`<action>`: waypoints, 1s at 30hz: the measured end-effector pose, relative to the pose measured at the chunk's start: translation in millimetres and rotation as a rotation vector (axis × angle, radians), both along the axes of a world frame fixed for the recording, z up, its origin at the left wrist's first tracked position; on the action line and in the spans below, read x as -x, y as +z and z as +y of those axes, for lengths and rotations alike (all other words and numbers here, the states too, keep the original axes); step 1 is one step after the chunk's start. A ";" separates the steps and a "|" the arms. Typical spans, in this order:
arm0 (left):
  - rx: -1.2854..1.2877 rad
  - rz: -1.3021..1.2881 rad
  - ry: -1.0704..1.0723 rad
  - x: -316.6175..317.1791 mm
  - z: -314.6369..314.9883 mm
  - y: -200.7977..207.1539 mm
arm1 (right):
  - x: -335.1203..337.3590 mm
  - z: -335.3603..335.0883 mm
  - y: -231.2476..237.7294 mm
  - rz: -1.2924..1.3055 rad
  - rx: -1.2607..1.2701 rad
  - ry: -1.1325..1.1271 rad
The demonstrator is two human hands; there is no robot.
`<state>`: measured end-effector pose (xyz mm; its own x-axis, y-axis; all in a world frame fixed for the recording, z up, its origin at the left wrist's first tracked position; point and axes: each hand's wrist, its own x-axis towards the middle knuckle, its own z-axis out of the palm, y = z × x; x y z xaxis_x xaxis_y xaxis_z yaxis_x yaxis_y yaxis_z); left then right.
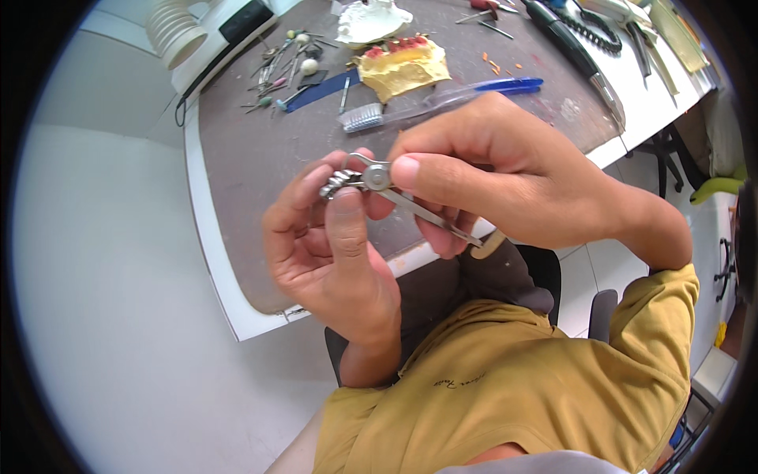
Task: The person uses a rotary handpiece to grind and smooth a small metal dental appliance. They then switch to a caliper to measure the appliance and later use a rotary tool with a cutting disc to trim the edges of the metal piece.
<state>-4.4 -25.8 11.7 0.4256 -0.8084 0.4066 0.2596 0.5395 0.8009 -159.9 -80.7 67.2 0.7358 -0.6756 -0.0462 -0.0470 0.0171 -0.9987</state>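
My left hand point(341, 249) is closed, pinching a small shiny metal dental bridge point(339, 183) of several joined tooth shapes between thumb and fingertips. My right hand point(529, 178) grips a metal dental caliper point(377, 176) by its round pivot, with the thumb beside it. The caliper's curved jaws reach the bridge; whether both tips touch it is too small to tell. Its long legs slant down to the right, toward a brass-coloured scale plate point(489, 244) beneath my right hand. Both hands are raised above the table's near edge.
On the grey-topped table point(245, 197), a yellow dental model point(404, 69) and a white plaster model point(371, 20) stand beyond my hands. A clear-and-blue toothbrush point(430, 107) lies nearer. Scattered burs point(288, 67) are at left, a black handpiece point(564, 43) at right, and a ribbed hose point(175, 31) far left.
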 end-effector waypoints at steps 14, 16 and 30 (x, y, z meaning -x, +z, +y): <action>0.036 -0.051 -0.002 -1.8 2.7 -1.4 | 5.3 4.4 6.8 0.029 0.082 -0.032; 0.029 -0.038 -0.022 -1.2 2.9 0.1 | 7.4 4.9 9.5 0.022 0.045 -0.043; 0.082 -0.141 0.020 -1.0 2.0 -3.7 | 6.0 2.2 11.5 0.039 0.105 0.000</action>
